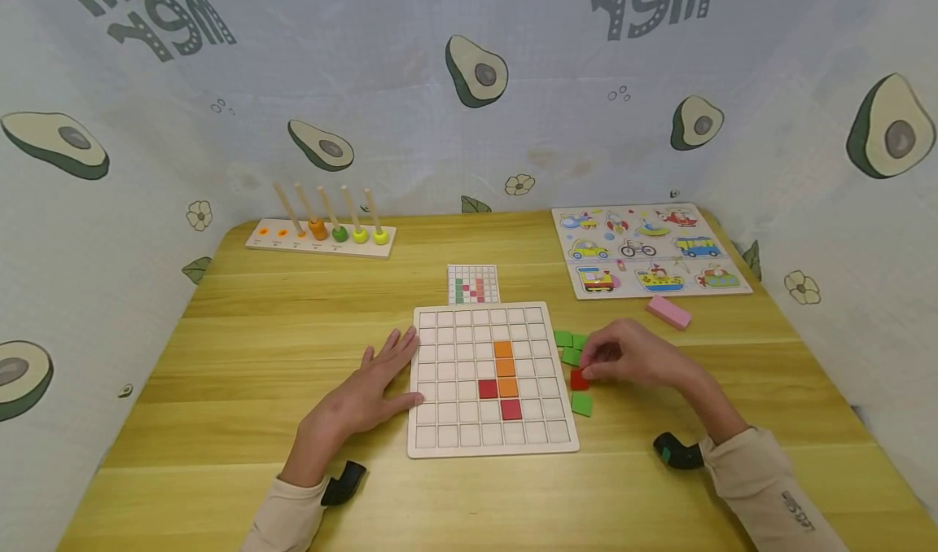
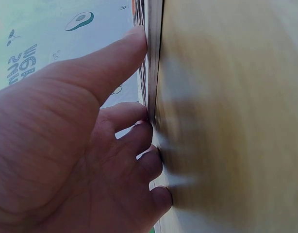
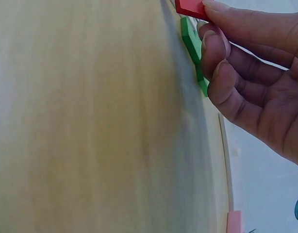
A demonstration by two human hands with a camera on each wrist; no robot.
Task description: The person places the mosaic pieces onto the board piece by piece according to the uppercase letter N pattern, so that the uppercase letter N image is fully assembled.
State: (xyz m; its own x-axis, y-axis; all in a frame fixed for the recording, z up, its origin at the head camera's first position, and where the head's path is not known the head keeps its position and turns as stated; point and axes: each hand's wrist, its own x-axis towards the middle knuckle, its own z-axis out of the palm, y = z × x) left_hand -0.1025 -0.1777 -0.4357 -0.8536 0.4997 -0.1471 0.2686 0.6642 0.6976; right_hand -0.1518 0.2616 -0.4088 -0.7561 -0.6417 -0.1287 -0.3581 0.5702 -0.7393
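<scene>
My right hand (image 1: 639,358) pinches a red square tile (image 1: 579,381) between thumb and finger, just off the right edge of a white grid board (image 1: 446,370). In the right wrist view the same tile (image 3: 190,7) shows at the fingertips. Several green tiles (image 1: 582,405) lie on the table around it. My left hand (image 1: 364,396), its fingers spread, touches the board's left edge with thumb and fingertips. Orange tiles (image 1: 505,367) stand in one column on the board. Two red tiles (image 1: 488,389) sit in cells beside and below that column.
Behind the board lies a small pattern card (image 1: 472,273) with coloured squares. A peg stand with beads (image 1: 318,247) is at the back left. At the back right are a vehicle puzzle board (image 1: 623,263) and a pink block (image 1: 668,313). Patterned cloth hangs around the wooden table (image 1: 293,316).
</scene>
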